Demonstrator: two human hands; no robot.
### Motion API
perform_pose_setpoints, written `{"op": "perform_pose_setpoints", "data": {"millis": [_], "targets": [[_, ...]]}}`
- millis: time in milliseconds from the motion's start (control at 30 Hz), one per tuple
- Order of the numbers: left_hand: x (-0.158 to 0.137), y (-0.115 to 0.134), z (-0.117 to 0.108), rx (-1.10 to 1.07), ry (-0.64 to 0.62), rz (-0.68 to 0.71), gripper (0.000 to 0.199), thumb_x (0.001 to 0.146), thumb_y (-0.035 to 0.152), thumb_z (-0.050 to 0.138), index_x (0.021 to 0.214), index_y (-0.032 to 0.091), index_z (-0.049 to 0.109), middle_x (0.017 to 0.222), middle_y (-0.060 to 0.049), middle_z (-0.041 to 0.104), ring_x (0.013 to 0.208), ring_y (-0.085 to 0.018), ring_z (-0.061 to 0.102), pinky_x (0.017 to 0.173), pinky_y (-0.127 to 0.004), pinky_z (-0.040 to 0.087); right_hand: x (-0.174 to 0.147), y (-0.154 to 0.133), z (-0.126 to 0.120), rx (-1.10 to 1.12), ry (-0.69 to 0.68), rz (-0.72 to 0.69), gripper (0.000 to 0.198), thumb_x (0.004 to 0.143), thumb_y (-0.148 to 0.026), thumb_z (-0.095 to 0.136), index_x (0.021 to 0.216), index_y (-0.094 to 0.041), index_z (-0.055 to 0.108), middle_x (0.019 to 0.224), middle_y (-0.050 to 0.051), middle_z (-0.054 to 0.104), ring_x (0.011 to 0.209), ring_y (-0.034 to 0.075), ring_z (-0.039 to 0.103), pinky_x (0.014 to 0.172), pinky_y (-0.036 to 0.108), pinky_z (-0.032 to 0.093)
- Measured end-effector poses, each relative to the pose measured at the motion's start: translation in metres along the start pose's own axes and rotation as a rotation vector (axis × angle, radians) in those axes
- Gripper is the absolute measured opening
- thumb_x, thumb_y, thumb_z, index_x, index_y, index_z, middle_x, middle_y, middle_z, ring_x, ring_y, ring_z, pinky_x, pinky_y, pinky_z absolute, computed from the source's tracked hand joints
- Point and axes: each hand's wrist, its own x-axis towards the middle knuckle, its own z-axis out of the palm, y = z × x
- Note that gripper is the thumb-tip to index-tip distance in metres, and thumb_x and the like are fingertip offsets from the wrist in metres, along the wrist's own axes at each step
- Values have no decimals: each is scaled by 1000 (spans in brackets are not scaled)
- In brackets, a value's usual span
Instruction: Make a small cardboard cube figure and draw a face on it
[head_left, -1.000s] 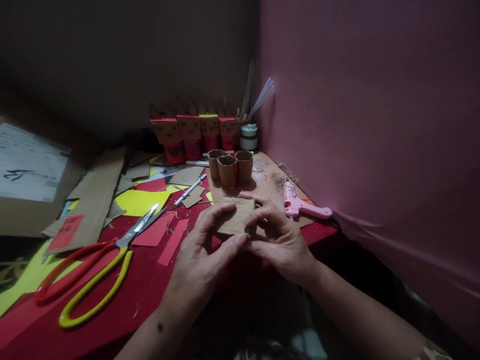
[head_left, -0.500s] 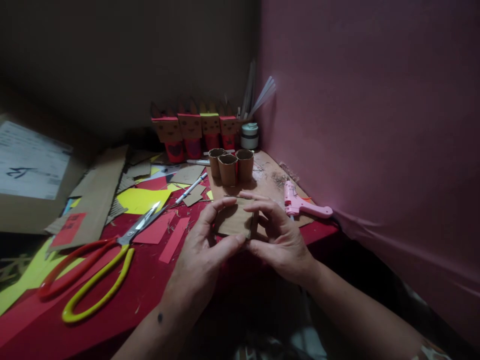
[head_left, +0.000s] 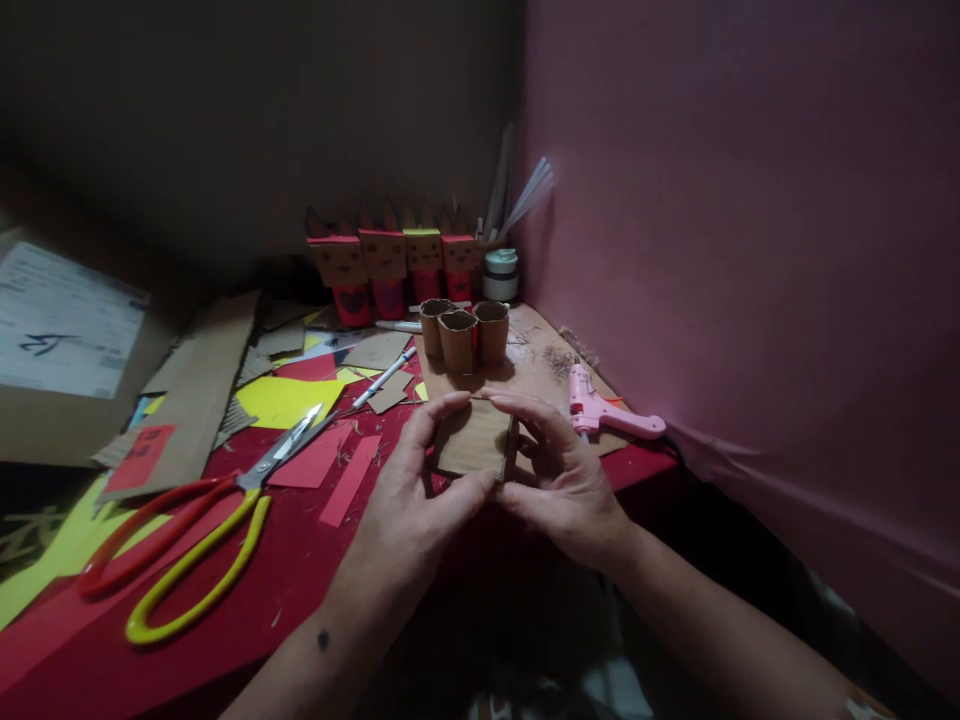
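A small square cardboard box (head_left: pixel 474 438) is held between both hands at the table's front edge, its flat brown face turned up toward me. My left hand (head_left: pixel 420 480) grips it from the left, fingertips at the far edge and thumb at the near corner. On the other side, my right hand (head_left: pixel 559 475) curls its fingers round the right edge, its thumb close to the left thumb. The box's underside is hidden. Just beyond stand three open cardboard tubes (head_left: pixel 457 342) on a brown board (head_left: pixel 536 365).
Large scissors with red and yellow handles (head_left: pixel 255 480) lie at left, beside cardboard scraps (head_left: pixel 195 390) and yellow paper (head_left: pixel 289 400). A pink glue gun (head_left: pixel 600 408) rests at right. Several cardboard figures (head_left: pixel 384 255), a lidded jar (head_left: pixel 500 274) and glue sticks (head_left: pixel 531 192) stand behind.
The box's upper face has tipped slightly and shows more fully and brighter. Both hands keep their grip almost in place. The whole view has shifted very slightly.
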Motion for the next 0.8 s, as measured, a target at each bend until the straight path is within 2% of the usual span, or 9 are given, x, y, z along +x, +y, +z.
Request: {"op": "perform_pose_setpoints", "data": {"millis": [133,267,333,400,500,600,733,800], "targets": [[1,-2,-9,52,-34,25,63,79,38,77,136,29,51,142,-8,57,127,-31,59,99,-42,54,3,2,-2,119,-11,68,64,76,-14,82,129,-41,59,144,1,55,116,19,63,96,35,57],[5,-7,-24,18,-53,54,64,83,45,75,139,29,50,150,-11,51,138,-35,50,108,-48,48,9,3,-9,175,-65,109,66,70,-22,89,128,-35,62,122,3,67,113,20,65,96,35,57],[6,-7,-30,62,-41,64,64,82,45,76,139,29,51,150,-12,51,142,-37,46,111,-50,45,11,4,-13,206,-84,120,67,67,-24,91,126,-34,63,118,4,68,113,21,65,94,36,57],[7,-6,-34,86,-53,59,65,81,46,76,139,29,52,150,-13,52,142,-38,45,109,-51,47,11,5,-15,241,-90,138,67,65,-26,92,125,-34,65,122,5,68,112,22,66,92,36,58],[5,-5,-34,44,-148,16,72,80,44,78,143,30,47,154,-14,48,137,-39,52,102,-50,55,11,6,-17,288,-88,168,67,63,-27,93,124,-32,66,128,5,67,111,24,67,91,38,58],[1,-8,-30,61,-216,-26,82,78,40,82,148,33,39,156,-13,46,134,-36,56,103,-47,55,10,6,-17,325,-91,199,67,64,-26,92,125,-31,66,130,6,67,115,25,67,96,40,57],[-2,-13,-25,83,-205,-15,81,75,40,84,145,32,43,149,-12,55,135,-35,56,102,-43,56,11,5,-19,357,-147,212,69,66,-25,91,129,-32,65,128,6,68,119,26,65,99,42,55],[-3,-13,-21,91,-152,-4,79,73,42,85,141,30,47,144,-12,60,135,-36,56,102,-43,56,11,6,-20,345,-142,194,70,67,-24,90,131,-33,64,135,7,65,125,27,62,101,43,54]]}}
